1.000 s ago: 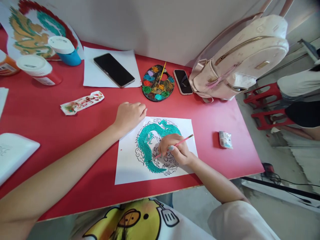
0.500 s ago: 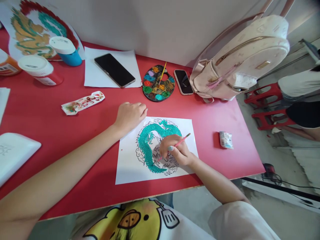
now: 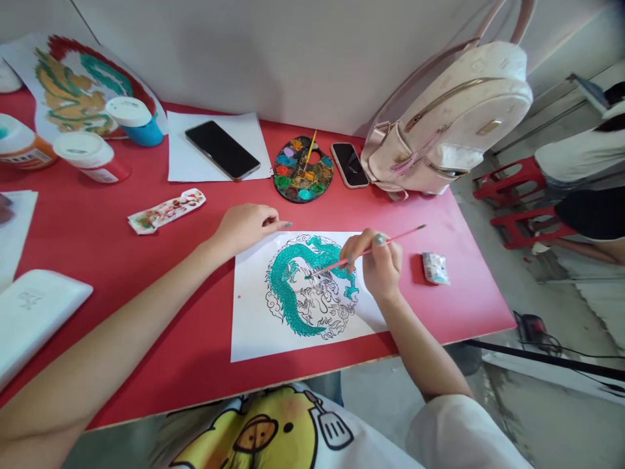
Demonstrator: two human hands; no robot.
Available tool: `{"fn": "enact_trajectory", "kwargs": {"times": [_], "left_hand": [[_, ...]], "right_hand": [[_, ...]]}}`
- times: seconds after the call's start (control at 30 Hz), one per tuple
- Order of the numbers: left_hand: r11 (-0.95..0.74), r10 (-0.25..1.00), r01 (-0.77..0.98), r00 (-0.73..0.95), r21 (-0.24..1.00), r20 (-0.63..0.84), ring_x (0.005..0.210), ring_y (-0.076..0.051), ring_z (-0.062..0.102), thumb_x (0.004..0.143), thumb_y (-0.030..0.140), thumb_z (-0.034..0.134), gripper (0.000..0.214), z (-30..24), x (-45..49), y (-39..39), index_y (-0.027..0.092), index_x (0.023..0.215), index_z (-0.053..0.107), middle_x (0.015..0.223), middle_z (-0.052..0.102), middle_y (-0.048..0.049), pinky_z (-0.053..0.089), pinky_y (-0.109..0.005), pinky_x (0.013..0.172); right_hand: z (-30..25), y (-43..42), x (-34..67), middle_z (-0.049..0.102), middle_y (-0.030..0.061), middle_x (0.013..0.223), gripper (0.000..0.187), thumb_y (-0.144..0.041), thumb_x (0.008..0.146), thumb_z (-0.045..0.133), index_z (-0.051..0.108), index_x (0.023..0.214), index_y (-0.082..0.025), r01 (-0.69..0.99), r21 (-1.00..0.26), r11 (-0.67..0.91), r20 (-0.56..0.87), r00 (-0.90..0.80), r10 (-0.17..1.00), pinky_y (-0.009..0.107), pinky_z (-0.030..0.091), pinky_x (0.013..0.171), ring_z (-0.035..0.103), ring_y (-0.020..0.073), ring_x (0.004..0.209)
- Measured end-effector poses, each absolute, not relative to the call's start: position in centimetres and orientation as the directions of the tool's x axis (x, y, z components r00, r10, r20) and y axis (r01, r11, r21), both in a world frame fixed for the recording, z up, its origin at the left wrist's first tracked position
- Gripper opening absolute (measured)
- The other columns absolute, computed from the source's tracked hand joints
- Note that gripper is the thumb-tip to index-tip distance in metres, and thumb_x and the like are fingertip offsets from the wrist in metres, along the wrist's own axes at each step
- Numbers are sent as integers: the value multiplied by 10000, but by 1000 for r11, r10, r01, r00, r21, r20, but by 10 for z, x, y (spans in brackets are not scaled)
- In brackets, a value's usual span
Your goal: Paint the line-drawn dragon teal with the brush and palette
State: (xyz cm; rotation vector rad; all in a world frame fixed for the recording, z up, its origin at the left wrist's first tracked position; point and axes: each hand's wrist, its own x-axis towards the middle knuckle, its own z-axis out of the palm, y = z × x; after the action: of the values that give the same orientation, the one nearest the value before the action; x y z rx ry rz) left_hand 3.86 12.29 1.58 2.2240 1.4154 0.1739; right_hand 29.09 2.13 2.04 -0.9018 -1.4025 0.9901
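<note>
A white sheet (image 3: 254, 332) lies in front of me, printed with a line-drawn dragon picture (image 3: 288, 306) whose body is largely coloured teal. My right hand (image 3: 378, 260) is closed around a pink paintbrush (image 3: 407, 232); its dark green tip hangs over or touches the uncoloured middle of the drawing, and I cannot tell which. At the sheet's upper left edge rests my left hand (image 3: 249, 227), holding nothing, its fingers loosely bent and one stretched to the right. Beyond the sheet stands a round paint palette (image 3: 297, 189) with several colours and a yellow-handled brush (image 3: 311, 148) lying on it.
Two phones (image 3: 222, 148) lie at the back, one on white paper (image 3: 180, 166). A pale backpack (image 3: 459, 117) leans at the right by the wall. Paint jars (image 3: 85, 153) and a stained tissue (image 3: 166, 212) are left; a small packet (image 3: 435, 268) is right. People sit on red stools (image 3: 532, 221).
My right hand has risen and moved right and away, lifting the brush tip from the dragon's lower body to the drawing's middle. A finger of my left hand has stretched out.
</note>
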Motion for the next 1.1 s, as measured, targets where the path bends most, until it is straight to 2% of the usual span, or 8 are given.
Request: {"fn": "enact_trajectory", "kwargs": {"times": [0.07,0.17,0.33,0.43,0.57,0.8,0.93,1.1], "left_hand": [[-318,781,736,561,598,-275,740,-174,616,868,411,687,214,26,26,127,208,840,750,845,750,-48,352,-297,674],[-251,684,617,658,745,-315,774,-174,623,815,446,689,239,42,7,121,211,843,722,864,731,-37,414,-279,711],[-18,812,465,523,885,-258,798,-170,641,824,493,685,293,62,-13,90,228,900,587,868,689,-12,475,-250,706],[134,862,444,389,886,-326,631,-160,629,868,461,632,272,69,-20,67,249,1002,527,756,690,29,442,-226,571],[180,894,500,276,847,-352,560,-137,599,878,467,667,338,67,-26,35,242,1103,553,705,707,63,403,-194,519],[383,785,498,269,778,-558,657,-223,712,618,550,864,699,48,-37,-3,212,1180,621,789,800,-43,493,-244,513],[430,721,491,317,757,-616,492,-216,651,672,584,829,693,46,-45,-15,248,1203,537,736,768,-10,475,-273,383],[423,789,375,296,825,-538,438,-180,629,720,542,818,605,47,-48,-23,270,1129,466,726,740,35,492,-260,365]], "right_hand": [[28,14,297,559,-10,485,529,-545,1076,518,659,672,-234,29,-916,400,401,56,914,334,543,553,630,168,511],[35,-8,303,572,-7,501,506,-487,1083,520,683,683,-223,121,-895,430,444,135,886,341,537,550,625,165,502],[35,-48,311,660,27,576,454,-419,1080,537,731,736,-195,190,-848,495,529,257,808,334,516,538,685,194,565],[29,-64,315,711,32,690,378,-450,1053,582,756,828,-201,202,-836,511,543,439,716,293,484,525,723,198,637],[14,-82,317,769,59,897,343,-495,1041,598,772,955,-212,233,-901,366,430,596,678,283,500,588,766,208,778],[-5,-99,314,792,78,864,406,-559,1036,573,744,948,-200,194,-953,232,302,602,739,301,520,609,774,222,747],[-6,-97,311,798,75,842,408,-552,1043,571,753,948,-199,179,-957,226,288,605,743,301,532,612,777,216,725],[-6,-91,309,796,73,841,407,-543,1042,574,753,925,-197,168,-956,240,293,595,748,292,532,606,767,203,708]]}}
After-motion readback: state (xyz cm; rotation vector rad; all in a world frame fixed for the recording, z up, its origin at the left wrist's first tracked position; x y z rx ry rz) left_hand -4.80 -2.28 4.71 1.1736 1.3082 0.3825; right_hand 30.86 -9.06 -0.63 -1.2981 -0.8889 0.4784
